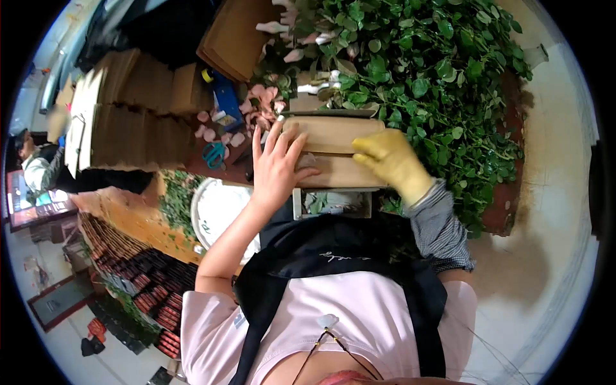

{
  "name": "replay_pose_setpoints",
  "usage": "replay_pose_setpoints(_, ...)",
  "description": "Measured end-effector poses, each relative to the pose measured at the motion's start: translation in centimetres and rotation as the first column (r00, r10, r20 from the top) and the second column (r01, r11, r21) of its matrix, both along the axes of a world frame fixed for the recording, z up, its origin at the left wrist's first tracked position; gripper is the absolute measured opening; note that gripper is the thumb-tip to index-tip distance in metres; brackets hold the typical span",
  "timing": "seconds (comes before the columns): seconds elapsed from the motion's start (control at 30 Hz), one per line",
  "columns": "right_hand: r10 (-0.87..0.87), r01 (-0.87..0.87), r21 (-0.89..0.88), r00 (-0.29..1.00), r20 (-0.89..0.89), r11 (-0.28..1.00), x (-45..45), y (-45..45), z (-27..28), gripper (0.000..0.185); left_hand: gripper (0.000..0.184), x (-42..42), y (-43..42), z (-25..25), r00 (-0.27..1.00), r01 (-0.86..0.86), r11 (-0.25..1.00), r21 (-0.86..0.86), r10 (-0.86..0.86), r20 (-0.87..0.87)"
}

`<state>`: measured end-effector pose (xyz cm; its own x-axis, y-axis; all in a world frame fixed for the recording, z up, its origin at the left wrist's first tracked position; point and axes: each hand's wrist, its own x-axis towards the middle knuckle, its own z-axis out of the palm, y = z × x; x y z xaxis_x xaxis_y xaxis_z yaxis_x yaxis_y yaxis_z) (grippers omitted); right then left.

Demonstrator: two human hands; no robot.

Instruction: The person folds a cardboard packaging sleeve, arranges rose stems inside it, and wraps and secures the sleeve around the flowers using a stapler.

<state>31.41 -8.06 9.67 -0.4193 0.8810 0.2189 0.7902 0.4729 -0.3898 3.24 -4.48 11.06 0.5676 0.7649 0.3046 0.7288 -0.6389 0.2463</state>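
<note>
A piece of brown folded cardboard [333,170] lies in front of my body, with a fold or seam running across its middle. My left hand [277,160] is bare and rests on its left part, fingers stretched out and spread. On the right, my right hand [391,163] wears a yellow glove. Its fingers are bent and close together at the cardboard's seam, and their tips seem to grip the edge there. Beneath the cardboard is a small frame [369,204] with some leaves inside. Pink petals [260,106] lie beyond my left hand.
A large heap of leafy green stems [436,83] covers the table's right side. Blue-handled scissors [214,154], a blue object [226,99] and stacked cardboard [128,138] are at left. A white bucket [215,208] stands by my left arm. Another person [42,170] is far left.
</note>
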Motion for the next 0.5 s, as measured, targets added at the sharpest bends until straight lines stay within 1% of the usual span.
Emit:
replay_pose_setpoints(0.03,-0.134,0.082,-0.239,0.968,-0.21,0.968,1.5,-0.7,0.4,0.035,0.063,-0.3,-0.3,-0.8,1.0,-0.019,0.999,-0.031,0.02,0.016)
replay_pose_setpoints(0.07,-0.314,0.118,-0.47,0.876,-0.366,0.875,2.4,-1.1,1.4,0.039,0.055,-0.4,-0.5,-1.5,0.999,-0.033,0.998,-0.055,0.035,0.033)
replay_pose_setpoints(0.1,-0.312,0.122,-0.475,0.885,-0.345,0.872,3.0,-0.9,2.5,0.039,0.05,-0.3,-1.1,-1.5,0.998,-0.063,0.998,-0.022,0.063,0.03)
replay_pose_setpoints(0.17,-0.328,0.14,-0.599,0.919,-0.218,0.789,3.4,-0.7,4.9,0.046,0.049,0.0,-2.0,-1.9,0.993,-0.112,0.993,-0.039,0.113,0.037)
replay_pose_setpoints(0.2,-0.328,0.145,-0.605,0.922,-0.203,0.783,2.5,-0.3,6.5,0.046,0.05,0.0,-2.2,-2.0,0.99,-0.132,0.99,-0.046,0.134,0.045)
replay_pose_setpoints(0.27,-0.263,0.19,-0.339,0.947,-0.184,0.922,-1.5,1.2,9.4,0.048,0.05,0.0,-2.3,-2.4,0.989,-0.127,0.991,-0.05,0.13,0.072)
replay_pose_setpoints(0.3,-0.199,0.11,-0.381,0.958,-0.204,0.918,-3.0,2.0,9.8,0.047,0.049,-0.2,-2.4,-2.6,0.988,-0.123,0.991,-0.042,0.127,0.089)
replay_pose_setpoints(0.33,-0.118,0.027,-0.394,0.971,-0.207,0.919,-4.5,2.4,9.5,0.044,0.047,-0.5,-2.6,-3.0,0.99,-0.092,0.995,-0.043,0.096,0.102)
replay_pose_setpoints(0.4,0.152,-0.17,-0.222,0.984,-0.094,0.96,-5.4,2.6,1.6,0.046,0.042,-1.8,-2.9,-3.0,0.983,-0.039,0.988,-0.147,0.065,0.174)
replay_pose_setpoints(0.43,0.112,-0.109,-0.21,0.994,0.002,0.971,-6.5,2.7,1.6,0.045,0.042,-3.0,-3.3,-3.5,0.976,-0.02,0.976,-0.217,0.066,0.209)
replay_pose_setpoints(0.47,0.129,-0.125,-0.21,0.992,0.007,0.97,-6.7,2.7,2.0,0.045,0.04,-4.1,-3.7,-3.9,0.965,-0.026,0.97,-0.243,0.088,0.246)
replay_pose_setpoints(0.5,0.128,-0.131,-0.211,0.991,-0.031,0.969,-6.7,2.7,2.6,0.043,0.04,-5.2,-3.4,-5.3,0.905,-0.093,0.936,-0.339,0.221,0.363)
